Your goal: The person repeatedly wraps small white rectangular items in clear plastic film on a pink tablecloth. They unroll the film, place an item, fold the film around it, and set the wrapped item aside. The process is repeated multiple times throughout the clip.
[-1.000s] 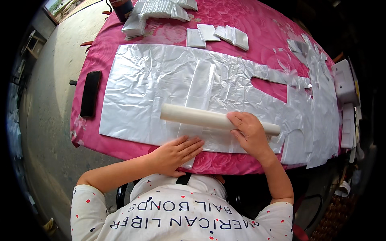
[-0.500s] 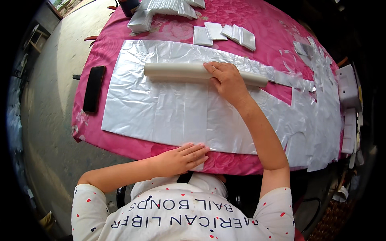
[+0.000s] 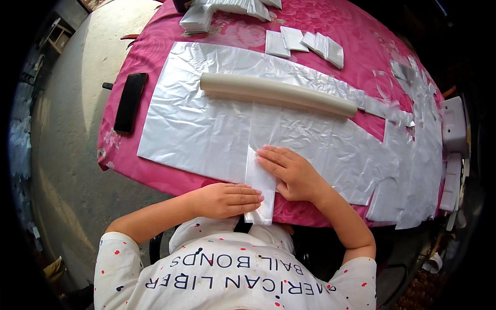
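A narrow folded strip of clear plastic film [image 3: 261, 178] hangs slightly over the table's near edge. On its lower part lies my left hand [image 3: 227, 200], fingers stretched out and close together. My right hand [image 3: 292, 174] rests flat on the strip's upper right side, fingertips pointing left and thumb partly hidden. Beneath the strip spreads a wide layer of silvery-white plastic sheeting [image 3: 186, 113]. Beyond my hands, a long cream-coloured tube [image 3: 279, 94] lies across the sheeting, with neither hand touching it.
Folded plastic packets [image 3: 278, 44] lie beyond the sheeting, and a larger pile of packets [image 3: 196, 18] sits at the far left. A black phone [image 3: 130, 103] rests on the pink floral tablecloth [image 3: 170, 173]. Loose plastic scraps [image 3: 418, 160] cover the right end, near white plastic containers [image 3: 453, 124].
My right hand has let go of the cream tube and come nearer, onto the strip. My left hand remains at the near edge. The whole view has shifted slightly.
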A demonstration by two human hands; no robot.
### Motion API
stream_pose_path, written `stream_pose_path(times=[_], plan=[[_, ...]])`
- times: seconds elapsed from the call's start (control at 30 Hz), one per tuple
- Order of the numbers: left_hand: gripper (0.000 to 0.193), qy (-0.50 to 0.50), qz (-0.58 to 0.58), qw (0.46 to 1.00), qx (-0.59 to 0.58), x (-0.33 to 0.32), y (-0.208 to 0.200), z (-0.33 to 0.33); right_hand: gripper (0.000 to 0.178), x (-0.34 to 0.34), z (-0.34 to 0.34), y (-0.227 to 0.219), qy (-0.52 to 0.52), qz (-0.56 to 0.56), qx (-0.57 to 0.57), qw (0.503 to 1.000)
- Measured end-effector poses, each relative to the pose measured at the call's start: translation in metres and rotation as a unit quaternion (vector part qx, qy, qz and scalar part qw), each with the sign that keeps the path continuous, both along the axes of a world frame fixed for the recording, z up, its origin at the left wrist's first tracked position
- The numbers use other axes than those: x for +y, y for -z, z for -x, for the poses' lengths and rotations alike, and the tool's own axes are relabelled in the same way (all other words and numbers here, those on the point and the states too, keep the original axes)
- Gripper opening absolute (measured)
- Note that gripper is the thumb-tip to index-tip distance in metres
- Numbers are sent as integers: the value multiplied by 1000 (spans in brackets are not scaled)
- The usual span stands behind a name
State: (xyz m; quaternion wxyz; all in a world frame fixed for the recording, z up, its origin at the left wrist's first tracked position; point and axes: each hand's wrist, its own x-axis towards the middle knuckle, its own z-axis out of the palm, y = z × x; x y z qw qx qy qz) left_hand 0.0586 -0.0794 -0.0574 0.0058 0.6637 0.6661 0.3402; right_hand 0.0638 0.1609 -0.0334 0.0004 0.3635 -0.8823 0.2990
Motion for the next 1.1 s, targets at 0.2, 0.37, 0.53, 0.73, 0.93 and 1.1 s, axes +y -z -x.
stream_pose_path(times=[0.2, 0.37, 0.53, 0.73, 0.93, 1.1], plan=[[67, -153, 49, 986, -52, 5, -13, 14, 40, -7, -10, 15, 81, 12, 85, 993], [76, -202, 95, 974, -33, 12, -15, 25, 34, -6, -12, 13, 100, 2, 119, 988], [68, -232, 84, 965, -85, 15, -12, 28, 27, -3, -7, 10, 132, 84, 15, 988], [64, -327, -6, 913, -242, 19, -13, 26, 24, -8, 26, -12, 328, 167, -405, 837], [73, -306, 153, 939, -22, 41, -10, 15, 20, -10, 35, -16, 357, 166, -438, 809], [71, -335, 220, 916, 29, 46, 1, 12, 29, -16, 17, -6, 373, 19, -195, 907]])
